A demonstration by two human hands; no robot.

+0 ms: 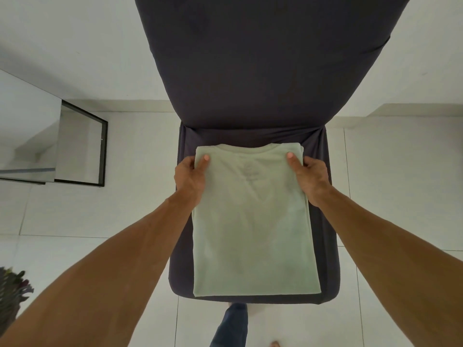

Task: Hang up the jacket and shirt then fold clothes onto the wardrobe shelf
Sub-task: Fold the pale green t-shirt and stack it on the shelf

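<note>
A pale green T-shirt (253, 221) lies folded into a long rectangle on the seat of a dark grey covered chair (250, 71), collar end towards the backrest. My left hand (190, 176) pinches the shirt's upper left edge, thumb on top and fingers underneath. On the opposite side, my right hand (309, 175) pinches the upper right edge the same way. Both forearms reach in from the bottom corners. The shirt's lower end reaches the seat's front edge.
A black-framed mirror (75, 146) leans against the white wall at the left. White floor tiles surround the chair. A dark plant (12, 294) shows at the lower left. My leg in blue jeans (230, 326) stands just before the chair.
</note>
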